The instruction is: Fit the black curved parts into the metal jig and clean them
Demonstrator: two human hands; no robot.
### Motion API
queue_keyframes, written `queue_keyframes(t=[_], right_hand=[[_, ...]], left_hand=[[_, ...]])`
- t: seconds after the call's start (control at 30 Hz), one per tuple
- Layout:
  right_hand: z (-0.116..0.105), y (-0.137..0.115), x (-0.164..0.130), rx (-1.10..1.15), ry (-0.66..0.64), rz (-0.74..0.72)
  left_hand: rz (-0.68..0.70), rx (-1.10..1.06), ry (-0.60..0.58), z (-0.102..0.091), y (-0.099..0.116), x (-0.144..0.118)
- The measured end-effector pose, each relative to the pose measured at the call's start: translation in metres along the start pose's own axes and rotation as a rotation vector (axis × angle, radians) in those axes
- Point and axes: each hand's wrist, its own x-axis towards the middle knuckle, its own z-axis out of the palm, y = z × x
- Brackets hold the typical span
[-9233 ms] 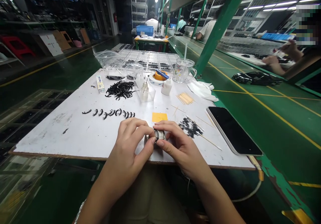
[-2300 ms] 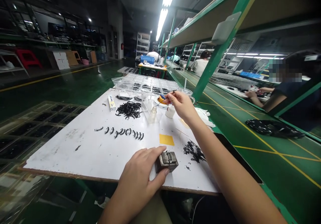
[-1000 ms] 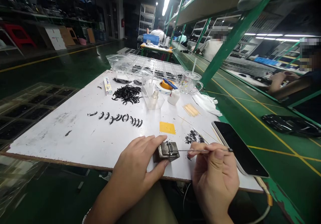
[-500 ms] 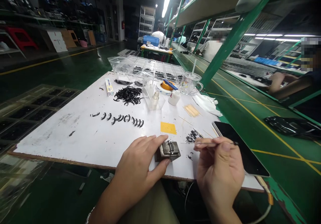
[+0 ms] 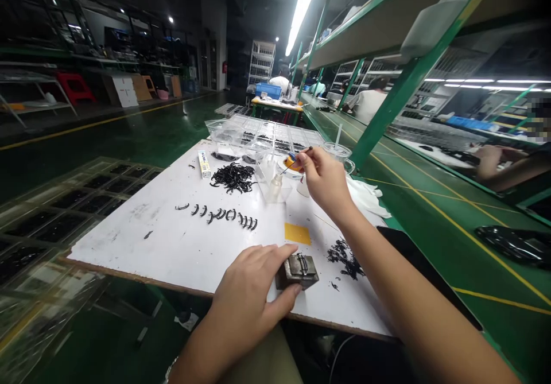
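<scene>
My left hand (image 5: pixel 252 283) grips a small metal block (image 5: pixel 298 281) at the table's front edge, thumb and fingers on its sides. On top of the block sits a small black curved piece (image 5: pixel 305 264). Farther forward, my right hand (image 5: pixel 325 180) pinches a thin dark rod (image 5: pixel 288 169), its tip at the mouth of a small clear bottle (image 5: pixel 275 189); whether it is inside I cannot tell. The bottle stands in a clear plastic tray (image 5: pixel 282 198). A yellow square (image 5: pixel 297 233) lies just beyond the block.
Loose black curved pieces are heaped (image 5: pixel 233 177), with a row of them (image 5: pixel 224 214) nearer me. Small black bits (image 5: pixel 342 258) lie under my right forearm. A black tablet-like slab (image 5: pixel 413 258), a glass mug (image 5: pixel 338 151) and white cloth (image 5: pixel 365 197) line the right side.
My right hand has moved forward and left with the thin rod, from beside the metal block to the small bottle. My left hand still holds the block. The view has shifted slightly.
</scene>
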Motion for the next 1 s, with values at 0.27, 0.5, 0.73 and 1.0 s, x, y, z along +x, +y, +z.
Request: queue_keyframes(t=[0.27,0.5,0.73,1.0], right_hand=[[-0.01,-0.013,-0.015,-0.173,-0.167,0.015],[-0.052,-0.032,-0.141,-0.19,0.264,-0.266],[-0.051,0.011,-0.208,-0.185,0.352,0.015],[-0.05,0.016,-0.208,-0.383,0.294,-0.135]], left_hand=[[-0.034,-0.057,-0.035,-0.005,0.001,0.0],[-0.14,-0.268,0.039,-0.003,0.004,0.005],[-0.224,-0.343,0.059,-0.002,0.008,0.007],[-0.199,-0.377,0.145,-0.019,0.0,0.007]])
